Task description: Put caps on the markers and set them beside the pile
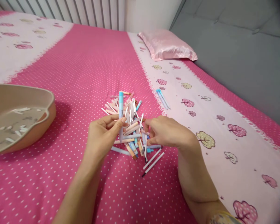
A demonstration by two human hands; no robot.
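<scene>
My left hand (105, 132) is closed around a pen barrel with a light-blue end (121, 104). It holds the barrel nearly upright, pinched between thumb and fingers. Under and beyond it lies a loose pile of pen parts (132, 126): pastel barrels, caps and thin white refills with dark tips. At the pile's right side, my right hand (163, 130) reaches in with its fingers bent and the thumb apart from the forefinger. Its fingertips are among the pieces, partly hidden. Two white refills (154, 163) lie just in front of the pile.
A beige basin (40, 127) with small white and grey pieces inside stands at the left. Two blue-topped pens (162, 99) lie right of the pile. A pink pillow (166, 45) rests at the back against the grey headboard (233, 53). Everything is on a pink dotted bedspread (91, 65).
</scene>
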